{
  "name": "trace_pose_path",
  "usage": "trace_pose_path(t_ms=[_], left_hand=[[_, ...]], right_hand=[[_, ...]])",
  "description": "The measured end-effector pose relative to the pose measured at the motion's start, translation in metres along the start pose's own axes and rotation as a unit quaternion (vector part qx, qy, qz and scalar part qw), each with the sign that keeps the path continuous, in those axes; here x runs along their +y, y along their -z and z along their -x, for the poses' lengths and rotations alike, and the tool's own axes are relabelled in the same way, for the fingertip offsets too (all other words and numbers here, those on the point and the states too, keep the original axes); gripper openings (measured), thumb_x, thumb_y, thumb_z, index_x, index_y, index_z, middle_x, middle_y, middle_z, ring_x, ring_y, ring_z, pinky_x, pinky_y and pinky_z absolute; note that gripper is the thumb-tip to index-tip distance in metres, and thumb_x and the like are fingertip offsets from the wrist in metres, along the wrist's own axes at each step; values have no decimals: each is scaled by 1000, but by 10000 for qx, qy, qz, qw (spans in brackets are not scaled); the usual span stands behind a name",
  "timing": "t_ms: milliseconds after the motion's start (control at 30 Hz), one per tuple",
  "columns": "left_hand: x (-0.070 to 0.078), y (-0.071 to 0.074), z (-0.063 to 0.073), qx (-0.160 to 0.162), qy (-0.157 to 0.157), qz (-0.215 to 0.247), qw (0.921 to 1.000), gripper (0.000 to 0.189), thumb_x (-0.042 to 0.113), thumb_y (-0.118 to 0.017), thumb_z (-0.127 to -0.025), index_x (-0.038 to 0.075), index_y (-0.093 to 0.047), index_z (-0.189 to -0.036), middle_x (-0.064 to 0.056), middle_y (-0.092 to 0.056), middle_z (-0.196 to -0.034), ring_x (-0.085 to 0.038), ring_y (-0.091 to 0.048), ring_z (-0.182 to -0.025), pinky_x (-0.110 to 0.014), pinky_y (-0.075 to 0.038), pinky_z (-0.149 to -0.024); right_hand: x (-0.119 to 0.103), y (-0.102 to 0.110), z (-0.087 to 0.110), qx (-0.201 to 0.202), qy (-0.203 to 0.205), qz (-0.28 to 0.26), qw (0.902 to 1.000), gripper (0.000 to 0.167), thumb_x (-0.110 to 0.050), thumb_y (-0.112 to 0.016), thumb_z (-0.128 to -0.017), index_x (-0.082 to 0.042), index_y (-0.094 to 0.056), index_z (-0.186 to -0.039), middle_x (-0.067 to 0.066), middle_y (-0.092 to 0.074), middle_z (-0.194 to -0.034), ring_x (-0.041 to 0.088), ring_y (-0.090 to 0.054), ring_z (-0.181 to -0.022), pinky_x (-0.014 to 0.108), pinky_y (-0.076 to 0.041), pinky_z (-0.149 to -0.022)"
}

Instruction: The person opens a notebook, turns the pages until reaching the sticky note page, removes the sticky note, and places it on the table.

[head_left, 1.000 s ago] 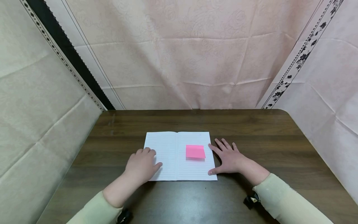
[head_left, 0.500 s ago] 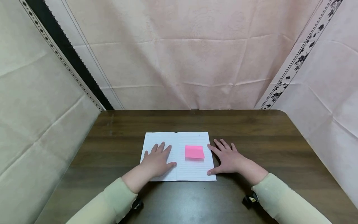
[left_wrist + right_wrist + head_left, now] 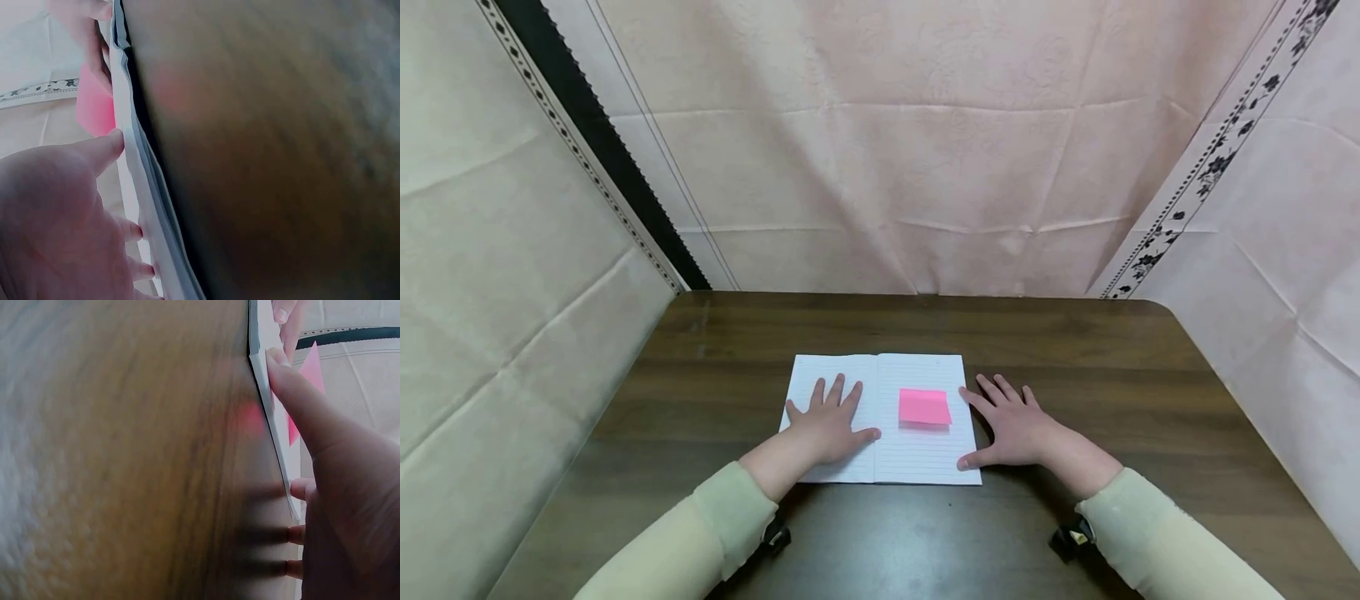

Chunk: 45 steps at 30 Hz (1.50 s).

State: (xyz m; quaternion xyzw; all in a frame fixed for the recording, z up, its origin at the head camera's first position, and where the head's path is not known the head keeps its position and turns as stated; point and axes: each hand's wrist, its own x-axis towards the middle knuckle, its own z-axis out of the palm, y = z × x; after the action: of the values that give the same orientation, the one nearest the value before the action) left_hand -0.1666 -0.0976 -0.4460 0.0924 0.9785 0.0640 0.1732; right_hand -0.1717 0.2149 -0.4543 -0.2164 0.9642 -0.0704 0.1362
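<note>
An open notebook (image 3: 917, 462) with ruled white pages lies flat on the table. On its right page is a pink sticky note (image 3: 924, 407), whose lower edge lifts off the paper. My left hand (image 3: 826, 430) rests on the left page with fingers spread, the thumb reaching the centre fold. At the right edge of the notebook, my right hand (image 3: 1017, 430) has its thumb and index fingertip on the page margin. Its other fingers extend over the tabletop. The right wrist view shows the sticky note (image 3: 312, 369) standing up from the page.
Dark wood-grain table (image 3: 880, 542) surrounds the notebook. Pale cloth (image 3: 880, 167) hangs behind the table's far edge, and more cloth (image 3: 512, 333) borders the left and right sides. A small black device (image 3: 1066, 542) sits at the right wrist.
My left hand has moved rightward from the notebook's left edge onto the left page, and its curled fingers have spread flat. The right hand stays in place.
</note>
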Motion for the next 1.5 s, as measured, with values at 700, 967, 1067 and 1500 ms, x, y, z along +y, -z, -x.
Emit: trace_pose_path(t_ms=[700, 967, 1067, 1500], left_hand=[[1, 5, 0, -166, 37, -60, 9998, 89, 72, -47, -90, 23, -20, -160, -11, -9, -166, -41, -5, -150, -79, -12, -104], [2, 6, 2, -121, -1, -83, 9999, 88, 71, -47, -90, 21, -23, -159, -12, -12, -165, -41, -9, -150, -79, -14, -102], [3, 6, 2, -138, -3, -76, 9999, 88, 71, -48, -90, 21, -23, -159, -12, -12, -165, -41, -9, -150, -79, -15, -102], [4, 7, 1, -151, 28, -61, 9999, 89, 71, -50, -89, 22, -23, -159, -12, -13, -165, -42, -9, -149, -79, -15, -102]], right_hand=[[2, -2, 2, 65, 36, -13, 10000, 121, -91, -56, -65, -23, -23, -159, 18, -17, -163, 46, -13, -147, 74, -13, -107], [4, -5, 3, 221, 125, -78, 9996, 116, -90, -55, -68, -24, -25, -159, 17, -19, -163, 45, -14, -147, 73, -13, -108], [5, -5, 3, 292, 147, -121, 9994, 112, -89, -54, -70, -23, -28, -158, 16, -22, -162, 45, -16, -147, 74, -14, -108], [-3, 0, -5, 838, 244, -24, 9962, 100, -86, -52, -76, -17, -48, -148, 13, -41, -153, 37, -37, -140, 63, -26, -111]])
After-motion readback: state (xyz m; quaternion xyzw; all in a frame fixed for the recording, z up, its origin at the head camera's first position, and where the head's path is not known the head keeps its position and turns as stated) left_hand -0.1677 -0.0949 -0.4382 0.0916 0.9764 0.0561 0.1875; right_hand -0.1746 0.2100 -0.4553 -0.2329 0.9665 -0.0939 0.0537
